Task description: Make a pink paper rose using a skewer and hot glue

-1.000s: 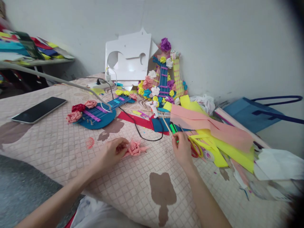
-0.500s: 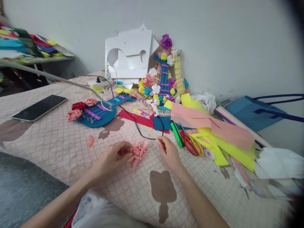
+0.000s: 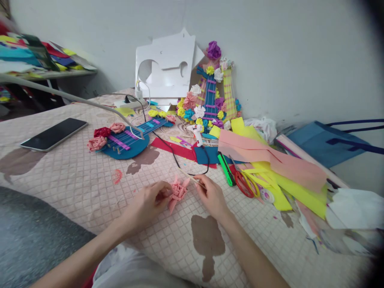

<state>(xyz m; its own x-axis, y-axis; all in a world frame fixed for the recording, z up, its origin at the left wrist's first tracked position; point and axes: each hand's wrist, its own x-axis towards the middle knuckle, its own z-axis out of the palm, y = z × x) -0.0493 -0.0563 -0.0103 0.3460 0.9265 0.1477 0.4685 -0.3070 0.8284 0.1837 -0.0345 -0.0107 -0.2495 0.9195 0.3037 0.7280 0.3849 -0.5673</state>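
Observation:
My left hand [image 3: 150, 202] is closed on a pink paper flower [image 3: 178, 192], holding it just above the quilted bedspread [image 3: 75, 176]. My right hand [image 3: 211, 196] pinches a thin wooden stick [image 3: 192, 179] whose tip points left toward the flower. Just right of that hand lie a green marker [image 3: 226, 169] and red scissors [image 3: 244, 182]. A black cable [image 3: 177, 162] loops just beyond both hands.
A blue paper guitar [image 3: 129, 140] with paper roses lies ahead left, a phone [image 3: 54, 134] further left. A white glue gun [image 3: 196, 134], several paper guitars against the wall [image 3: 211, 96], pink and yellow paper sheets [image 3: 270, 160] and a blue bag [image 3: 327, 142] crowd the right.
My right hand came back from the marker and scissors on the right and now holds a thin stick beside the flower. My left hand kept hold of the flower and lifted it slightly.

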